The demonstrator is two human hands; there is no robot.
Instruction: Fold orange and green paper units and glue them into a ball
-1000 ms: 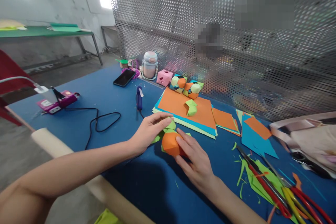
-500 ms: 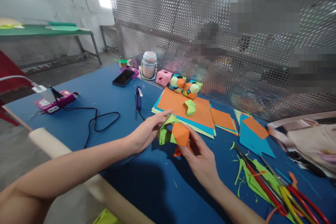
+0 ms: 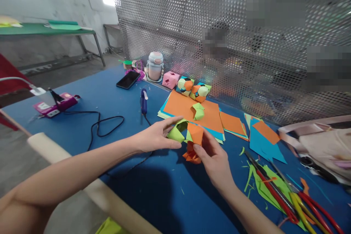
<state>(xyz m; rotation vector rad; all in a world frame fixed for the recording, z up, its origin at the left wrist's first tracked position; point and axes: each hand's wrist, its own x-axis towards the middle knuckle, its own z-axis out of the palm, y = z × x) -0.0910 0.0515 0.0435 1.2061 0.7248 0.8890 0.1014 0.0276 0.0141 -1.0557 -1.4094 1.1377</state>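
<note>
A folded green and orange paper piece (image 3: 195, 134) is between my hands over the blue table. My left hand (image 3: 159, 135) has its thumb and fingers around the green side of it. My right hand (image 3: 215, 155) grips the orange side, thumb in front and fingers behind. Just behind the piece, a small folded green unit (image 3: 198, 111) lies on a stack of orange, blue and green sheets (image 3: 181, 106). Two multicoloured paper balls (image 3: 185, 86) and a pink paper shape (image 3: 170, 80) stand at the back of that stack.
A blue glue gun (image 3: 144, 102) with a black cord stands left of the stack. Farther left are a phone (image 3: 128, 80), a bottle (image 3: 155, 66) and a purple power strip (image 3: 56, 105). Scissors (image 3: 278, 190) and scraps lie at right, near a bag (image 3: 326, 146). A perforated metal screen rises behind.
The paper piece has turned and shifted slightly right. My left thumb has come round to its front, and my right hand has moved slightly right.
</note>
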